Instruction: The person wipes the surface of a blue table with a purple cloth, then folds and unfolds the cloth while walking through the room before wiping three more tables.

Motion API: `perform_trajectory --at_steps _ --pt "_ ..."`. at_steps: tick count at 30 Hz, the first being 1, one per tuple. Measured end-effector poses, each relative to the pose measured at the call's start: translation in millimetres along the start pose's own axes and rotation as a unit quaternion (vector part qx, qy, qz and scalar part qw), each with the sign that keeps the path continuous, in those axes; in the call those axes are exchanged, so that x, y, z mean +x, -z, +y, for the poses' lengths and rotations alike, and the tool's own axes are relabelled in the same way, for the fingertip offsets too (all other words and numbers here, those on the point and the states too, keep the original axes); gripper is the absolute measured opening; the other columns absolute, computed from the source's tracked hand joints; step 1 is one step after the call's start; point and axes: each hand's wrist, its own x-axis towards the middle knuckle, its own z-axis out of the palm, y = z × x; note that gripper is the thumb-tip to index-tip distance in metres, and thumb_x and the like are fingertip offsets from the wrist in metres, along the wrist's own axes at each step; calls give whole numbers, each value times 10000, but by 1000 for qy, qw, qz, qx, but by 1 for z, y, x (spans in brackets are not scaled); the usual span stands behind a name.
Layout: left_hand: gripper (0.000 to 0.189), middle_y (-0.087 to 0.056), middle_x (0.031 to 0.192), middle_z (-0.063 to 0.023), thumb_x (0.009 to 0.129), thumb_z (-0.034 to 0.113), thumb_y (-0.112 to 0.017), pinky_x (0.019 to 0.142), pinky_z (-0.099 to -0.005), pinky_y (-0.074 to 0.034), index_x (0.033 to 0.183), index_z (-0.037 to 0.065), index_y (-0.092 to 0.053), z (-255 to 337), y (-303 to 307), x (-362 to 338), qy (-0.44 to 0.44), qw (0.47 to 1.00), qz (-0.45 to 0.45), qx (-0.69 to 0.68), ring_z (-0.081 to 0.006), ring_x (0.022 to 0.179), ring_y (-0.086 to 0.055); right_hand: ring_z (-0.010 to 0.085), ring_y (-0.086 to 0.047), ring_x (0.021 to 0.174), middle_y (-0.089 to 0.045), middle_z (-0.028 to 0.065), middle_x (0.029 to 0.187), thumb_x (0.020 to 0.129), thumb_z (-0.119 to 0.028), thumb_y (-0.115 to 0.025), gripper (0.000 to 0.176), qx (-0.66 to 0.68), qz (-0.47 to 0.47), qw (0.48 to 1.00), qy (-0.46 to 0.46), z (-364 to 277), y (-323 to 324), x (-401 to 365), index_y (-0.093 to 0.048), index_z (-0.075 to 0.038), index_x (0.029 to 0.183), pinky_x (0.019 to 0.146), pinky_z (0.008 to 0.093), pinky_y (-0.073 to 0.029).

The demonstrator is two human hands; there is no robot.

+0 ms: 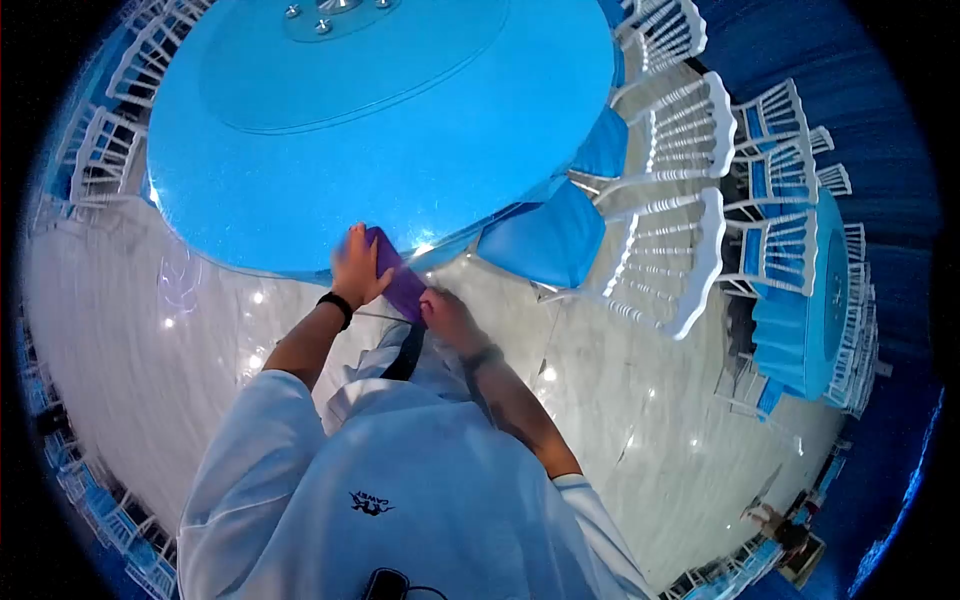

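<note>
A folded purple cloth (pixel 403 287) is stretched between my two hands at the near edge of the blue round table (pixel 380 180). My left hand (pixel 358 268), with a black band on its wrist, grips the cloth's upper left side, thumb over it and fingers partly hidden. My right hand (pixel 452 320) is closed around the cloth's lower right end and slightly blurred. The table has a smooth blue cover, and a clear round turntable (pixel 350 90) with metal fittings sits on top.
White spindle-back chairs (pixel 665 260) with blue seats (pixel 545 240) stand close on the right, and more chairs (pixel 107 155) at the left. Another blue-covered table (pixel 790 340) ringed with chairs is farther right. The pale floor (pixel 600 400) is shiny.
</note>
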Motion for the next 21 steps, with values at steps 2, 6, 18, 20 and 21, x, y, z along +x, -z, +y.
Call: perform_trajectory --at_steps 2,6,18,20,21 --pt "795 -151 1500 -255 836 555 -495 1051 -580 -171 1398 9 -357 -4 -5 -1 13 1000 11 -3 -385 1394 -142 368 -620 774 -625 191 807 807 -96 -579 86 1 1 998 56 -2 -10 4 -569 -63 886 682 462 -492" --pt "793 -142 1496 -270 861 543 -458 1056 -588 -158 1406 -17 -320 15 -3 17 31 999 -13 15 -402 1394 -123 427 -587 765 -589 233 797 859 -84 -470 98 16 36 997 59 -13 14 9 -511 -19 921 674 515 -468" --pt "774 -121 1518 -242 857 566 -429 1028 -643 -159 1399 17 -366 157 19 132 -46 998 -29 -27 -385 1414 -63 416 -605 763 -626 226 822 871 -113 -538 118 -119 125 981 -84 37 130 3 -571 -30 947 656 462 -487" --pt "757 -115 1527 -219 850 552 -458 1026 -653 -169 1393 29 -381 125 16 114 -80 996 -1 -49 -359 1420 -68 414 -607 765 -625 228 818 868 -110 -538 118 -114 80 989 -55 30 111 3 -571 -30 947 658 461 -487" --pt "750 -111 1529 -215 848 548 -466 1027 -657 -168 1388 34 -389 110 17 97 -77 995 12 -55 -355 1422 -68 411 -609 766 -624 229 815 864 -107 -538 118 -106 44 992 -48 28 99 3 -570 -30 947 660 460 -486"
